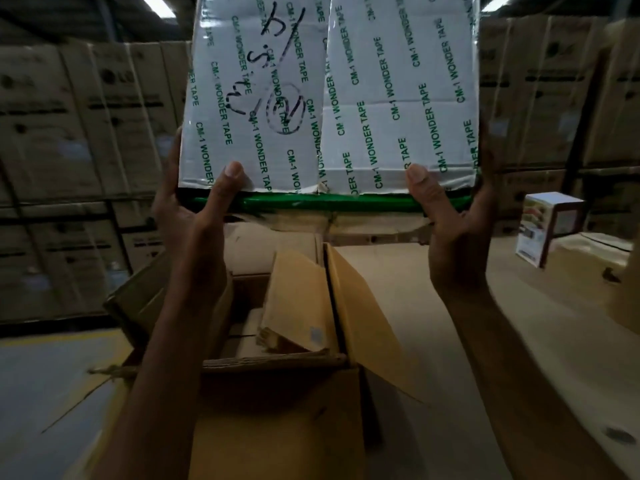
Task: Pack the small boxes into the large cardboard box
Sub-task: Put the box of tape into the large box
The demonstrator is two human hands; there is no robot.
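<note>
A box wrapped in white tape printed "CM-1 WONDER TAPE" (363, 98), with black handwriting on it, is held up high in front of me. My left hand (194, 206) grips its lower left corner, thumb on the taped face. My right hand (453, 216) grips the lower right corner the same way. A green band runs along the box's bottom edge. Below, the large cardboard box (277, 403) stands open, its flaps up, with small brown boxes (249, 334) inside.
A small printed carton (547, 230) sits on a cardboard surface at the right. Stacks of big brown cartons (69, 133) fill the shelves behind and to both sides. Grey floor with a yellow line shows at the lower left.
</note>
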